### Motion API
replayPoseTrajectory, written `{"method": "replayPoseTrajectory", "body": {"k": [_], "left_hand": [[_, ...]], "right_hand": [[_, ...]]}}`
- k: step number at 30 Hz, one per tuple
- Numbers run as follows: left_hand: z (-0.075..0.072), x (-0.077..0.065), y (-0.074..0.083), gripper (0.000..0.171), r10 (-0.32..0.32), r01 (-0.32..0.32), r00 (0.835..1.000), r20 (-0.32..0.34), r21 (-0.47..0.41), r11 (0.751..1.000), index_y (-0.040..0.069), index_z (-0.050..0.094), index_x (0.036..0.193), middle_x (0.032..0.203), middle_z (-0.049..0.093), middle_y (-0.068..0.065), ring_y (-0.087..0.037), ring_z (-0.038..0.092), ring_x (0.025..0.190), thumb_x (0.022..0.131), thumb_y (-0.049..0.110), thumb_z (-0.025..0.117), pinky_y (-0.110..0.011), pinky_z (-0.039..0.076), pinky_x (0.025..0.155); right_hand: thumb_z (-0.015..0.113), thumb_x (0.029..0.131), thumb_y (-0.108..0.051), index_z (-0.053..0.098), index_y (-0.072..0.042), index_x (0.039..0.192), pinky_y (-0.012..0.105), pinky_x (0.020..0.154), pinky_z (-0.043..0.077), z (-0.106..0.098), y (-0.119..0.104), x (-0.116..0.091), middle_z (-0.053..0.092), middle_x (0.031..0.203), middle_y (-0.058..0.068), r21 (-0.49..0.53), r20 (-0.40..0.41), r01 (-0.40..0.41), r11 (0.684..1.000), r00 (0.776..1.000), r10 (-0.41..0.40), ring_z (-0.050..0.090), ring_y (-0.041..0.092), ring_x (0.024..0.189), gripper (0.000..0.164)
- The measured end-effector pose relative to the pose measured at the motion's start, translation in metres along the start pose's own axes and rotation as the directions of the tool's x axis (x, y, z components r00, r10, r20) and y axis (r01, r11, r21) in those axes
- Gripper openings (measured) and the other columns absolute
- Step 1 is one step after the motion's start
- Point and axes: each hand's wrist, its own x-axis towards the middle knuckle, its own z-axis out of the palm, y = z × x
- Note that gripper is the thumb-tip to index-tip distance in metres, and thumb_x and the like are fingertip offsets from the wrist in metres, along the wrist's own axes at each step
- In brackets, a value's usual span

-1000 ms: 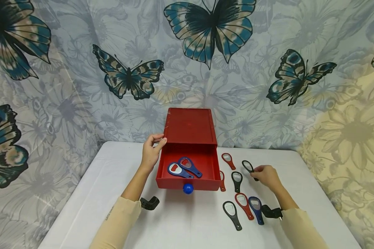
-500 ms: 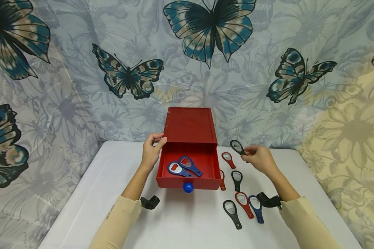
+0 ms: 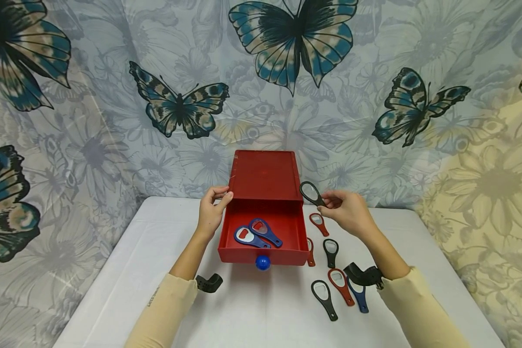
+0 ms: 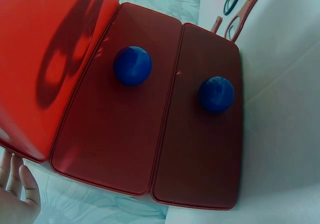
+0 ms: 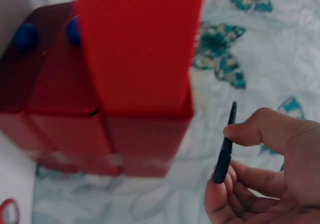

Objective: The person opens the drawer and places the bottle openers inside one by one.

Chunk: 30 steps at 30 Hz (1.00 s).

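Observation:
A red drawer cabinet (image 3: 265, 175) stands at the table's back, its top drawer (image 3: 292, 231) pulled out. Inside lie two blue bottle openers (image 3: 265, 233), overlapping. My left hand (image 3: 210, 212) rests against the cabinet's upper left edge; in the left wrist view its extended fingers (image 4: 30, 184) touch the red side. Thumb and fingers of my right hand (image 3: 348, 212) pinch a black bottle opener (image 5: 226, 154) by its handle. The opener is raised at the cabinet's right side, its round head toward the box, outside the drawer.
Right of the drawer lie more bottle openers on the white table (image 3: 243, 309): a red one (image 3: 319, 224), a black one (image 3: 330, 253), others nearer the front. A blue knob (image 3: 263, 263) juts from the drawer front. Two lower drawers (image 4: 200, 149) are closed. A butterfly-print cloth (image 3: 330, 159) hangs behind.
My right hand has lifted the black bottle opener and carried it leftward, from the right of the table to beside the cabinet. The left hand and drawer have stayed put.

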Motion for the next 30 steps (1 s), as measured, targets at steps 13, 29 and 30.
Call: {"method": "replayPoseTrajectory", "body": {"k": [13, 29, 30], "left_hand": [[0.000, 0.000, -0.005, 0.028, 0.014, -0.014, 1.000, -0.001, -0.005, 1.000, -0.004, 0.060, 0.115, 0.116, 0.062, -0.023, -0.001, 0.056, 0.091, 0.093, 0.012, 0.066, -0.018, 0.046, 0.078], [0.001, 0.001, -0.008, 0.030, 0.006, -0.006, 1.000, -0.003, -0.005, 1.000, -0.004, 0.060, 0.117, 0.118, 0.062, -0.023, -0.001, 0.056, 0.091, 0.093, 0.013, 0.065, -0.017, 0.047, 0.078], [0.001, 0.001, -0.008, 0.030, 0.009, -0.009, 1.000, -0.003, -0.006, 1.000, -0.004, 0.060, 0.117, 0.118, 0.062, -0.023, -0.001, 0.056, 0.091, 0.093, 0.013, 0.065, -0.017, 0.047, 0.078]], "right_hand": [[0.073, 0.081, -0.005, 0.070, 0.003, 0.102, 0.024, 0.071, 0.053, 0.012, -0.054, 0.008, 0.069, 0.087, 0.010, 0.035, 0.169, 0.132, 0.991, 0.976, -0.137, 0.062, 0.017, 0.078, 0.023], [0.076, 0.075, -0.008, 0.070, -0.001, 0.086, 0.027, 0.062, 0.046, 0.061, -0.076, 0.012, 0.061, 0.076, 0.005, -0.258, 0.303, 0.244, 0.935, 0.939, -0.161, 0.053, 0.016, 0.072, 0.014], [0.075, 0.075, -0.008, 0.069, -0.002, 0.083, 0.028, 0.060, 0.044, 0.064, -0.075, 0.013, 0.059, 0.074, 0.005, -0.286, 0.296, 0.245, 0.927, 0.942, -0.158, 0.052, 0.016, 0.071, 0.012]]}}
